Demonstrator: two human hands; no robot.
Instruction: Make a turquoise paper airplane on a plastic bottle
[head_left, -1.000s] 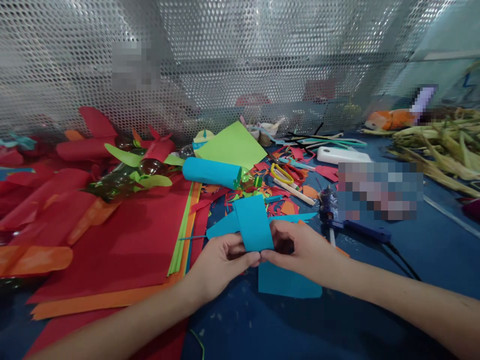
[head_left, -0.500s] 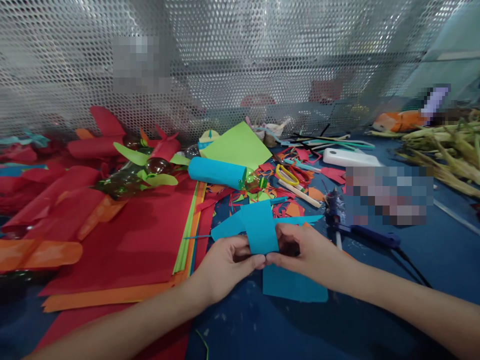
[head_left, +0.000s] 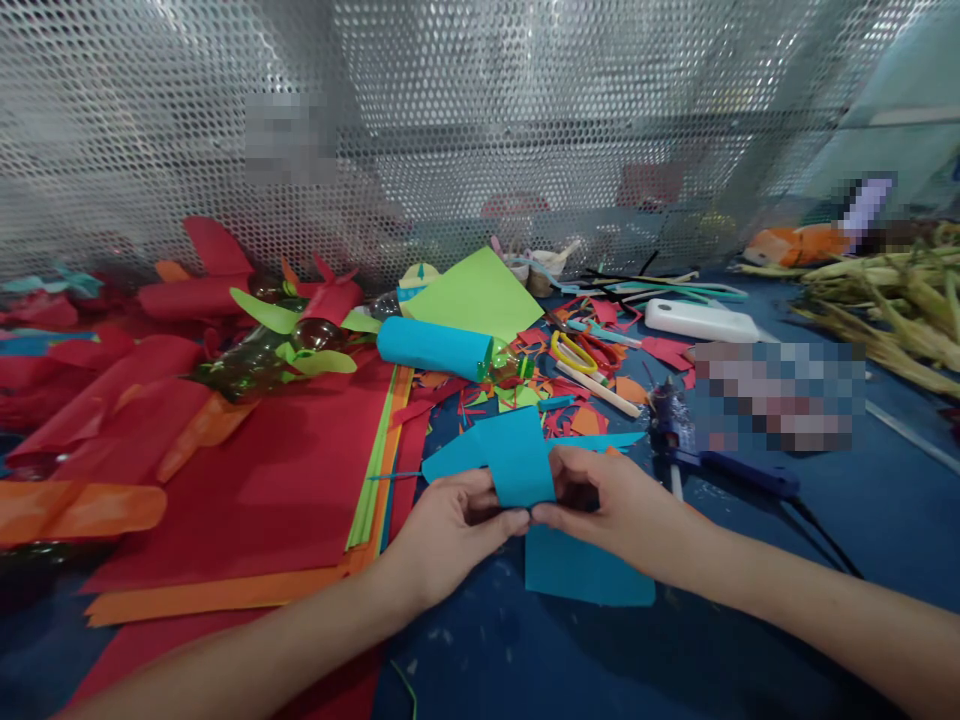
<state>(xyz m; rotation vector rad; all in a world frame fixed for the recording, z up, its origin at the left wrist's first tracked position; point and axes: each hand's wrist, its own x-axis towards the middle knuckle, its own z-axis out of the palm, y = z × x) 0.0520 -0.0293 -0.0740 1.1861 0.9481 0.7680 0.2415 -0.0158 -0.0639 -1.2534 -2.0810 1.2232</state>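
Observation:
Between my two hands is a strip of blue paper [head_left: 519, 460], bent over into a curve. My left hand [head_left: 459, 535] pinches its lower left edge between thumb and fingers, and my right hand [head_left: 600, 500] grips the lower right edge. The two thumb tips nearly meet below it. Beneath my right hand a flat blue paper piece [head_left: 589, 570] lies on the table. Another cut blue paper shape [head_left: 454, 450] rests just behind my left hand. Farther back lies a plastic bottle wrapped in blue paper [head_left: 435, 345], its green neck pointing right.
Stacked red paper sheets [head_left: 300, 460] and bottle models wrapped in red paper [head_left: 127, 390] fill the left side. Behind my hands are paper scraps [head_left: 517, 398] and yellow-handled scissors [head_left: 574, 352]. A blue glue gun [head_left: 750, 472] with a cord lies right. Dried husks [head_left: 885, 310] sit far right.
The curved blue paper's upper part has dipped slightly and shifted a little left. Both hands keep nearly the same position and hold.

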